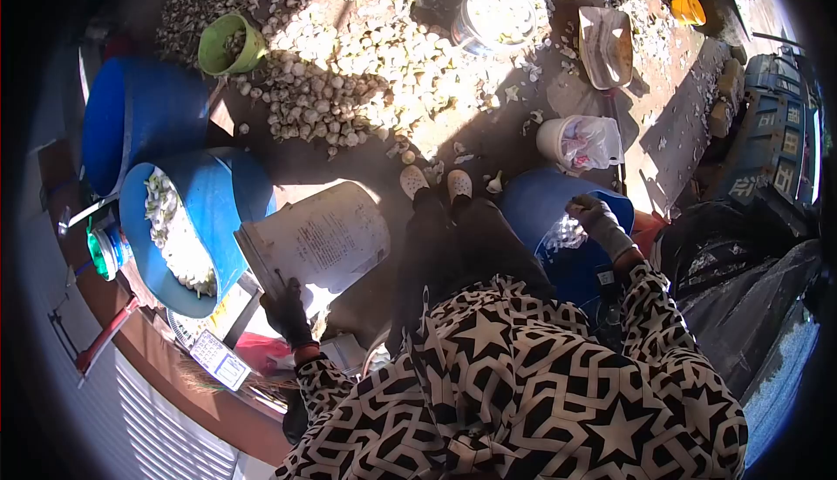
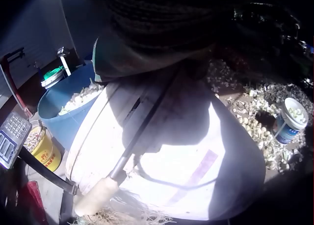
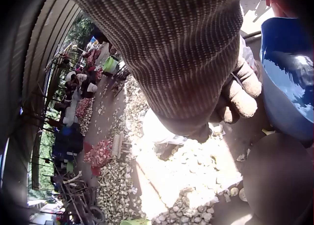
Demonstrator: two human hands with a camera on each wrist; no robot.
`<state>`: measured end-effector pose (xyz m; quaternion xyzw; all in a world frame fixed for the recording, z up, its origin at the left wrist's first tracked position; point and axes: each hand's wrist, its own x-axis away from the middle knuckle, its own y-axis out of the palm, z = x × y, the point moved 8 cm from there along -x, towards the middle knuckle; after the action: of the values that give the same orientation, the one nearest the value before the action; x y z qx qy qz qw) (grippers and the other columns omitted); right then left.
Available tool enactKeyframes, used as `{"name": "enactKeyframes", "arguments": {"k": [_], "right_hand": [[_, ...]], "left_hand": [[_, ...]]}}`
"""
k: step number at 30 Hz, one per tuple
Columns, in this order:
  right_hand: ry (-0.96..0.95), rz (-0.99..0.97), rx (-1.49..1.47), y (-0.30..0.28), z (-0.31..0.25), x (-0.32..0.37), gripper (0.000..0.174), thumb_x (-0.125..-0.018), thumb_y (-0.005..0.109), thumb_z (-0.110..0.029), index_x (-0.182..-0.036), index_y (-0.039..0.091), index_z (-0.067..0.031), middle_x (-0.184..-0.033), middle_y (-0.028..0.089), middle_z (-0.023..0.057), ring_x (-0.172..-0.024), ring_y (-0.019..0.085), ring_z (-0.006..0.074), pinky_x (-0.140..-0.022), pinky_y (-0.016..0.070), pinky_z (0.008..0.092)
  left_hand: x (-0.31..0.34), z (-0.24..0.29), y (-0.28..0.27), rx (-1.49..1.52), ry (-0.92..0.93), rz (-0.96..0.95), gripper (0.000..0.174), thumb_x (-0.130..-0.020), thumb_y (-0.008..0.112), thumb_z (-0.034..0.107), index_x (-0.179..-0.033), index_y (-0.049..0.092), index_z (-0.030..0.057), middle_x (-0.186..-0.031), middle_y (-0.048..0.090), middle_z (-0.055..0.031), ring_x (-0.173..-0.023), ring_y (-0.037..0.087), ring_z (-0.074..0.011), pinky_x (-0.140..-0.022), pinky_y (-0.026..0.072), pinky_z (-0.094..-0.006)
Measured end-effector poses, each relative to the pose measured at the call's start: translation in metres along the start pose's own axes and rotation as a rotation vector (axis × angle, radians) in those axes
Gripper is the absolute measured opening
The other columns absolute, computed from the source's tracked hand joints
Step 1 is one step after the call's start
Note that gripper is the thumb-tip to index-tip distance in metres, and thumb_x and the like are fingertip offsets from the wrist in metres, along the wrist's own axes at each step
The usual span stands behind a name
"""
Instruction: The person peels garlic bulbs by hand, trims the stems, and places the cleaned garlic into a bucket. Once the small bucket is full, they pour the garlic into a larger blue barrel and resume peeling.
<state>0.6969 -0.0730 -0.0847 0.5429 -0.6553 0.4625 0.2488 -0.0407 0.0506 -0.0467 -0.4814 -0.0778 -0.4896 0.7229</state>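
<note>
The white bucket (image 1: 330, 234) is seen at the near left, between the dark trouser legs (image 1: 449, 249) and the blue barrel (image 1: 225, 205) where pale bulbs (image 1: 179, 240) are heaped. Its mouth end is turned to the left, and its inside cannot be seen, so whether anything is carried in it cannot be told. It appears tilted; whether it is propped on something below is not clear.

The bucket is held at its rim end by the gloved left hand (image 1: 289, 313); fingers are seen bent against the edge, but in the left wrist view the rest is hidden by the cuff. A thin handle (image 2: 140, 136) with a pale grip (image 2: 96, 196) is left slack across the wall, apart from any visible fingers.

The gloved right hand (image 1: 597, 221) is poised above the right-hand blue barrel (image 1: 530, 204). Its fingers are curled in toward the palm, and nothing is seen between them.

By its look, the bucket is judged to be stiff plastic, easily lifted if empty but awkward one-handed if loaded. The smooth wall could be slippery under a glove, so the rim is the surer hold, with a second hand best set under the base. For upright carrying, the pale grip would be better. Little fragility is to be expected, though a worn rim might be cracked by hard squeezing.
</note>
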Motion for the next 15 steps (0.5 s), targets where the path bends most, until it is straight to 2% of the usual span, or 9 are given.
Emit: {"name": "enactKeyframes", "arguments": {"k": [2,3,5,6,7,10,11,13,15], "right_hand": [[0.12,0.042,0.068,0.011,0.01,0.027,0.027,-0.087,0.068,-0.021,-0.105,0.065,-0.0014,-0.089,0.068,0.0041,-0.08,0.06,0.0113,-0.073,0.0484,0.0252],[0.145,0.042,0.086,0.018,-0.007,-0.024,0.027,-0.087,0.069,-0.021,-0.105,0.065,-0.0017,-0.088,0.068,0.004,-0.078,0.06,0.0114,-0.07,0.0487,0.0257],[0.105,0.008,0.042,0.03,0.01,-0.05,0.028,-0.087,0.069,-0.022,-0.105,0.065,-0.0018,-0.086,0.068,0.004,-0.074,0.06,0.0109,-0.067,0.0488,0.0262],[0.107,0.047,0.107,0.031,0.025,-0.076,0.028,-0.087,0.068,-0.022,-0.106,0.065,-0.0022,-0.084,0.067,0.0032,-0.073,0.06,0.0102,-0.066,0.0486,0.0257],[0.19,0.03,0.025,0.039,0.032,-0.092,0.03,-0.088,0.067,-0.025,-0.107,0.065,-0.0027,-0.081,0.067,0.0024,-0.071,0.059,0.0097,-0.064,0.0488,0.0257],[0.282,0.07,-0.003,0.061,0.067,-0.153,0.032,-0.087,0.067,-0.028,-0.108,0.065,-0.0028,-0.082,0.067,0.0025,-0.068,0.059,0.0103,-0.061,0.0483,0.0261],[0.249,0.074,0.032,0.075,0.092,-0.19,0.032,-0.087,0.066,-0.029,-0.108,0.065,-0.0041,-0.082,0.067,0.0028,-0.068,0.059,0.0108,-0.062,0.0482,0.0265],[0.288,0.082,0.11,0.091,0.129,-0.251,0.029,-0.086,0.066,-0.028,-0.109,0.066,-0.009,-0.083,0.068,0.0049,-0.07,0.058,0.012,-0.067,0.0484,0.0282],[0.339,0.105,0.254,0.109,0.174,-0.307,0.035,-0.086,0.06,-0.036,-0.11,0.065,-0.0107,-0.097,0.069,0.0156,-0.089,0.066,0.0286,-0.08,0.0502,0.0361]], "left_hand": [[-0.017,-0.024,-0.017,0.604,0.043,-0.196,0.045,-0.082,0.068,0.016,-0.12,0.047,0.0023,-0.122,0.053,-0.0186,-0.106,0.053,-0.0298,-0.085,0.0477,-0.0487],[-0.056,-0.018,0.012,0.618,0.095,-0.184,0.045,-0.082,0.068,0.016,-0.12,0.047,0.0023,-0.122,0.053,-0.0186,-0.106,0.053,-0.0298,-0.085,0.0477,-0.0487],[-0.077,-0.019,0.02,0.184,0.145,-0.088,0.033,-0.08,0.066,0.002,-0.108,0.049,-0.0005,-0.117,0.054,-0.0194,-0.095,0.056,-0.0313,-0.075,0.0523,-0.0399],[-0.043,0.042,0.051,0.093,0.172,-0.049,0.031,-0.077,0.069,-0.001,-0.101,0.049,-0.0011,-0.113,0.056,-0.0187,-0.086,0.057,-0.0291,-0.068,0.0517,-0.0333],[-0.043,0.059,0.054,-0.237,0.256,0.048,0.035,-0.075,0.073,0.006,-0.101,0.05,-0.0004,-0.098,0.061,-0.0141,-0.074,0.057,-0.0228,-0.062,0.0494,-0.0315],[-0.048,0.076,0.081,-0.394,0.198,0.137,0.042,-0.071,0.08,0.022,-0.094,0.052,0.0014,-0.077,0.061,-0.0063,-0.055,0.052,-0.0129,-0.05,0.0437,-0.0284],[-0.067,0.056,0.085,-0.466,0.02,0.176,0.046,-0.07,0.081,0.028,-0.095,0.054,0.0005,-0.078,0.061,-0.0074,-0.055,0.051,-0.013,-0.05,0.0434,-0.0283],[-0.097,0.039,0.107,-0.453,0.019,0.21,0.049,-0.07,0.082,0.03,-0.097,0.055,-0.0004,-0.08,0.062,-0.0092,-0.059,0.054,-0.0163,-0.053,0.0458,-0.0301],[-0.114,0.038,0.141,-0.61,0.26,0.222,0.052,-0.071,0.082,0.03,-0.102,0.057,-0.0025,-0.085,0.065,-0.0117,-0.067,0.058,-0.0204,-0.06,0.0488,-0.0329]]}}
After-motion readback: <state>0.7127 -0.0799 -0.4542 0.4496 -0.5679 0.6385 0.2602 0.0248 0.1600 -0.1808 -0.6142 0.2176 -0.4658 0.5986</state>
